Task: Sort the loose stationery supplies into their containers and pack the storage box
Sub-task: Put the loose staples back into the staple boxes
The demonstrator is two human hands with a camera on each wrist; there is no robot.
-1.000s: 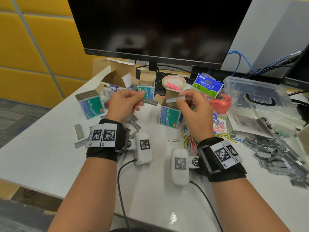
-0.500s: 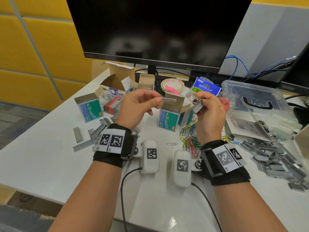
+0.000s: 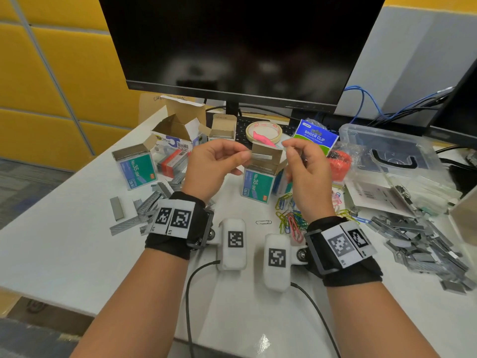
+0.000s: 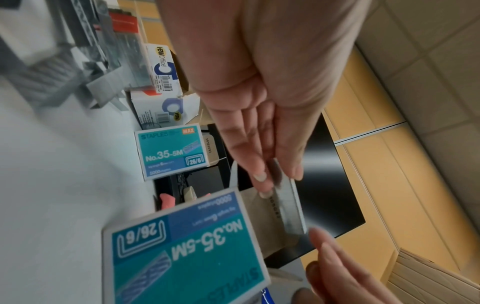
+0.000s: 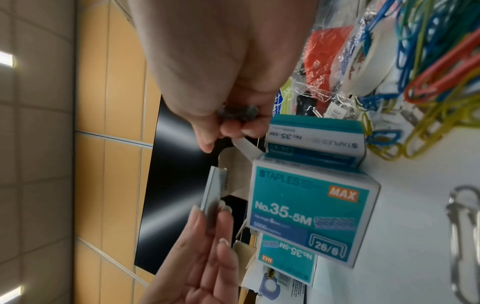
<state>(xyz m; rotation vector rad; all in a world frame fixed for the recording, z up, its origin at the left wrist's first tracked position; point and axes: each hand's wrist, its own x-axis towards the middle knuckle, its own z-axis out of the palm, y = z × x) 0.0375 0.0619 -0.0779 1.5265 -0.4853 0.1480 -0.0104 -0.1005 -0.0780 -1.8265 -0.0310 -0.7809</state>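
My left hand (image 3: 244, 156) pinches one grey staple strip (image 3: 262, 156) at its end and holds it level over the open top of a teal staples box (image 3: 258, 184) standing mid-table. In the left wrist view the staple strip (image 4: 288, 205) juts from my fingertips past the teal box (image 4: 182, 246). My right hand (image 3: 289, 148) hovers just right of the box flaps, fingers curled. In the right wrist view a small grey bundle of staples (image 5: 237, 112) shows inside those curled fingers, above the box (image 5: 311, 209).
A second teal box (image 3: 135, 166) and loose strips (image 3: 144, 208) lie left. Coloured paper clips (image 3: 289, 215), a pile of staple strips (image 3: 418, 239) and a clear storage box (image 3: 387, 151) lie right. A tape roll (image 3: 263, 130), binder clip pack (image 3: 316, 136) and monitor (image 3: 240, 42) stand behind.
My left hand has carried its strip rightward to the open box top. My right hand drew its staples into curled fingers and came closer to the box.
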